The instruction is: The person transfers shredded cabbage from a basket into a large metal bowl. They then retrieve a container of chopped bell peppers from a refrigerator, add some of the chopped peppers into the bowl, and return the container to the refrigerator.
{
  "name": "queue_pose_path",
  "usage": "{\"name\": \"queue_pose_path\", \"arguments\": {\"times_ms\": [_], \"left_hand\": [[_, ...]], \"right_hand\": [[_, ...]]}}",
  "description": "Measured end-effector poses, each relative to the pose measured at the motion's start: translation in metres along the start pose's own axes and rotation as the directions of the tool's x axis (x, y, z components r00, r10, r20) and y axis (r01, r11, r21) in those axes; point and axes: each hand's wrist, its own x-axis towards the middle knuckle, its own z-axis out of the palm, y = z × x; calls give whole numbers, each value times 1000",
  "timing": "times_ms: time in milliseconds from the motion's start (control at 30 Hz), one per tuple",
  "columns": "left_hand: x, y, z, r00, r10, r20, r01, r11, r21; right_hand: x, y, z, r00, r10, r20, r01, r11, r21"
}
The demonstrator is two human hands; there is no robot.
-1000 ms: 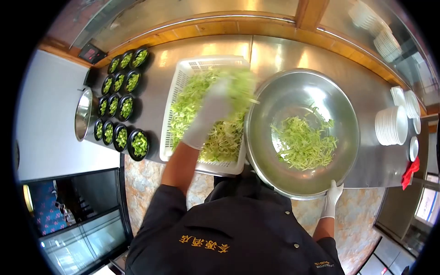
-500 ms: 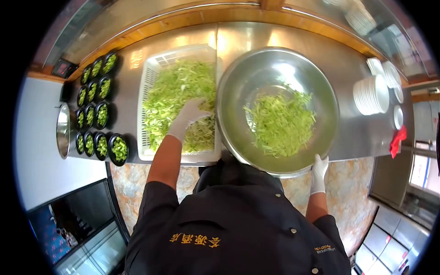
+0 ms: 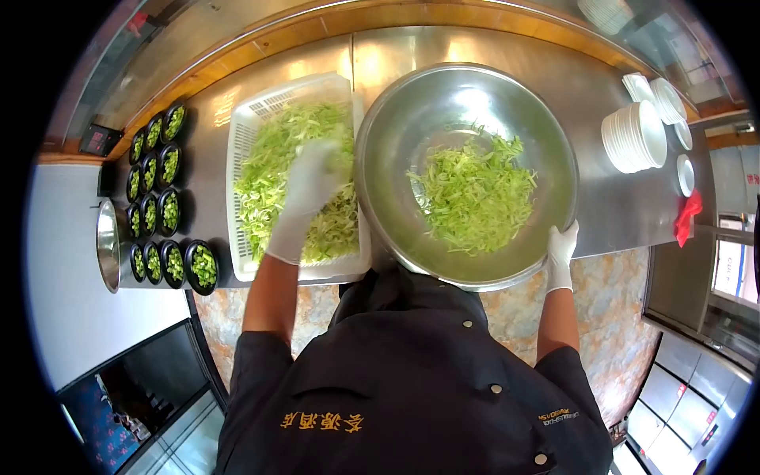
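My gloved left hand (image 3: 310, 182) is over the shredded pale green vegetable (image 3: 265, 190) in a white slotted plastic basket (image 3: 236, 202). Motion blurs its fingers, so I cannot see whether they hold any shreds. To the right of the basket stands a large, shallow metal bowl (image 3: 396, 131), with a loose heap of similar green shreds (image 3: 479, 198) at its bottom. My gloved right hand (image 3: 561, 252) grips the bowl's near right rim, with the thumb over the edge; the other fingers are partly hidden.
Several small black bowls (image 3: 203, 267) of chopped greens line the left of the steel counter (image 3: 207, 150), beside another metal bowl (image 3: 108, 245). White plates (image 3: 633, 138) are stacked at the right, near a red cloth (image 3: 687, 218). A wooden-edged ledge (image 3: 317, 30) runs along the back.
My left hand has moved forward over the basket and is now blurred. The right hand keeps its hold on the bowl's rim. The whole view has shifted slightly.
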Motion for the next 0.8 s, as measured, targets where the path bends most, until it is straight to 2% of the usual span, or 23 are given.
{"name": "queue_pose_path", "arguments": {"times_ms": [33, 67, 100, 133, 167, 200, 267, 300, 333, 367, 433, 533, 567, 667, 700, 800], "left_hand": [[8, 27, 8, 988, 150, -22, -151, 985, -82], [7, 43, 29, 993, 114, 0, -112, 979, -171], [13, 43, 52, 907, 121, 404, -101, 992, -72], [-8, 61, 72, 978, 157, 139, -92, 917, -388], [-9, 83, 67, 912, 145, 384, -15, 946, -322], [-20, 82, 67, 887, 76, 456, 94, 936, -339], [-24, 48, 45, 940, 93, 330, 81, 875, -478], [-34, 18, 33, 961, -22, 275, 143, 893, -427], [-46, -10, 15, 940, -195, 281, 233, 966, -109], [-57, -37, -4, 906, -355, 230, 307, 926, 219], [-58, -103, -33, 708, -679, 193, 494, 672, 551], [-72, -219, -26, 679, -721, 138, 552, 626, 551], [-53, -183, -31, 626, -710, 323, 434, 661, 612], [-42, -155, -13, 542, -682, 490, 377, 719, 584], [-45, -165, -13, 563, -665, 490, 389, 737, 554], [-42, -193, -9, 602, -653, 459, 339, 730, 594]], "right_hand": [[-1, -2, -2, 1000, -26, -7, 26, 999, -34], [-1, -4, 2, 998, -59, -3, 58, 996, -63], [1, 3, 4, 999, -39, 1, 39, 998, -48], [1, 3, 3, 996, -89, -7, 87, 989, -116], [0, -2, 1, 998, -56, 9, 57, 991, -122], [-5, -13, -1, 999, -43, 11, 44, 987, -155], [2, -2, 1, 998, -52, 20, 55, 985, -162], [2, -1, 2, 999, -41, 30, 45, 990, -137], [1, -4, 0, 999, -29, 39, 33, 993, -114], [-1, -6, 1, 999, -16, 45, 20, 996, -91], [0, -4, 4, 999, -20, 36, 23, 996, -88], [3, 0, 6, 998, -20, 54, 21, 1000, -17], [7, 7, 7, 998, -26, 59, 26, 1000, -1], [8, 11, 6, 993, -77, 87, 74, 997, 38], [7, 9, 4, 990, -99, 99, 94, 994, 52], [1, -5, 5, 995, -29, 100, 22, 997, 69]]}}
